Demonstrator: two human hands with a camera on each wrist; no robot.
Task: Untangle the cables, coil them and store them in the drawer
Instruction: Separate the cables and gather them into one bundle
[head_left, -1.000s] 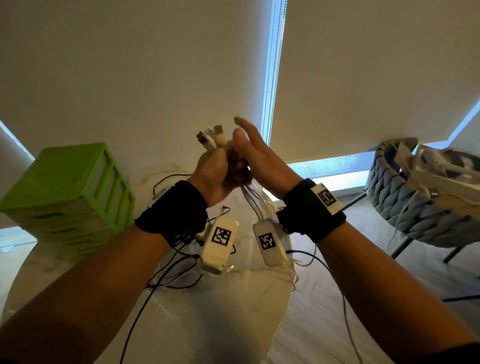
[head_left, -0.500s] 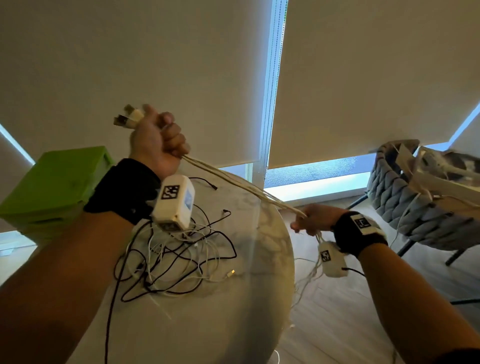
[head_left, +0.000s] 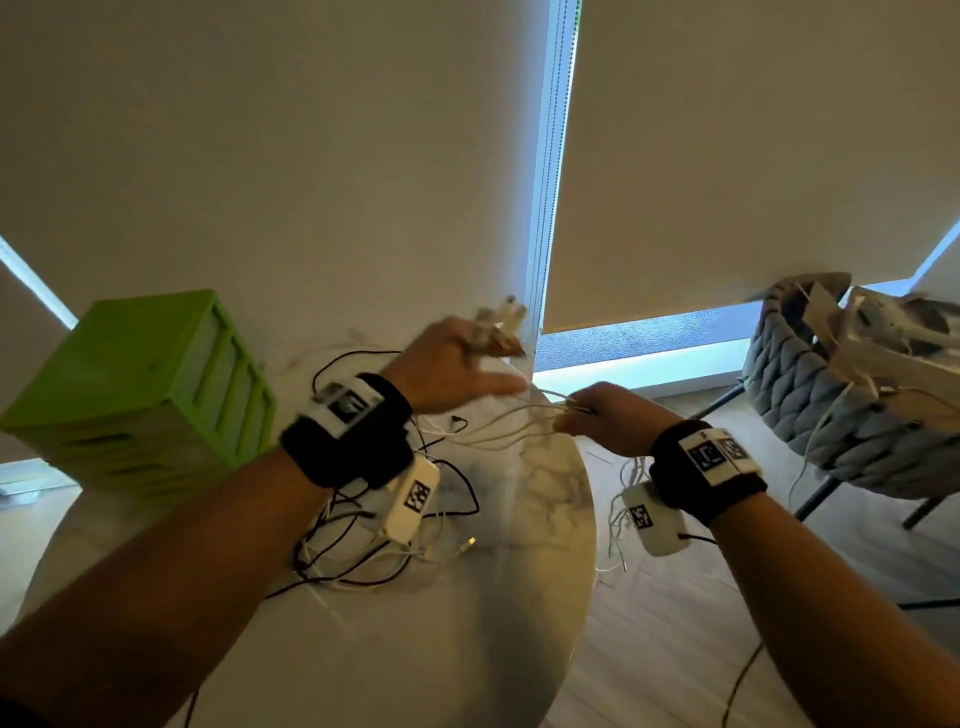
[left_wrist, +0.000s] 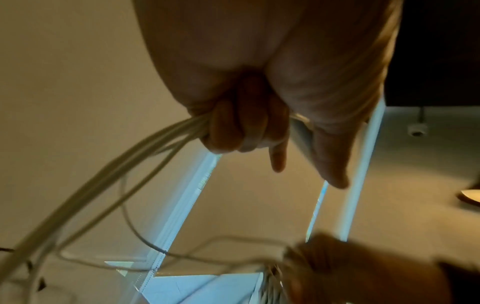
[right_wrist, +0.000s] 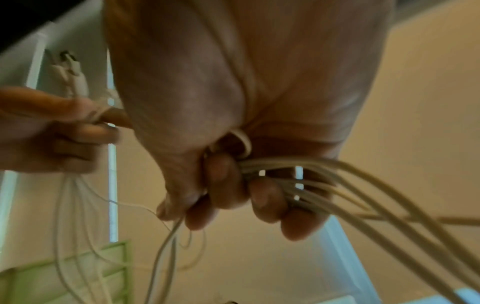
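Left hand first: three fingers are curled tight round a bunch of white cables just behind their plugs, which poke up past the knuckles, while forefinger and thumb stick out free. That grip looks like an anchor, keeping the connector ends level so the strands can be gathered into even loops. Across to the right hand: its fingers are wrapped round the same white strands further along, and the cables sag in a slack bow between the two fists, well off the tabletop. From the right fist the loose tails drop down past the table edge toward the floor. My read is that this is the coiling stage for the white bunch, each hand marking one end of a loop.

Below the left wrist, a heap of black and white cables lies knotted on the marble tabletop, clearly not sorted yet. At the far left stands the green drawer unit, drawers closed as far as I can tell, so storing is some way off.
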